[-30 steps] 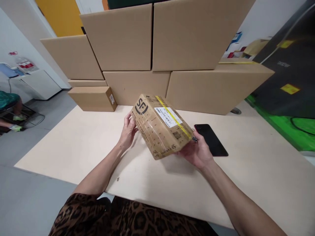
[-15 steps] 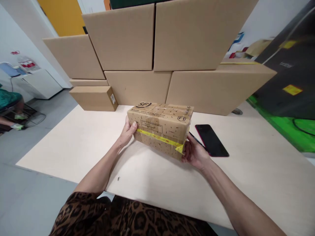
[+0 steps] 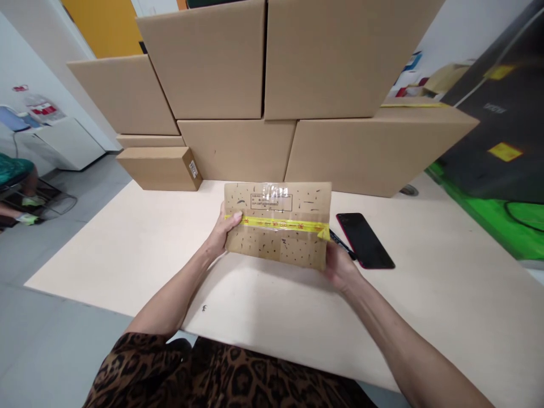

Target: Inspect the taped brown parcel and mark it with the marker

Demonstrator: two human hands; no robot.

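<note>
A small brown cardboard box (image 3: 276,249) is held between both hands over the table, with one printed long side facing me. Yellow tape (image 3: 276,224) runs across that side, and its loose end sticks out at the right. My left hand (image 3: 221,233) grips the left end, thumb on the front face. At the right end my right hand (image 3: 341,266) holds the box, its fingers mostly hidden behind it. A dark pen (image 3: 342,245) lies just beyond the right hand, beside a black phone (image 3: 369,242).
Large cardboard boxes (image 3: 238,150) are stacked along the back of the table (image 3: 106,243). A smaller closed carton (image 3: 155,170) stands before them at the left. Someone's leg (image 3: 32,187) shows at the far left, by a white cabinet (image 3: 63,144).
The box has been tipped and turned in my hands: its top with the printed logo no longer shows, and the taped side now faces me squarely. Both hands keep their hold.
</note>
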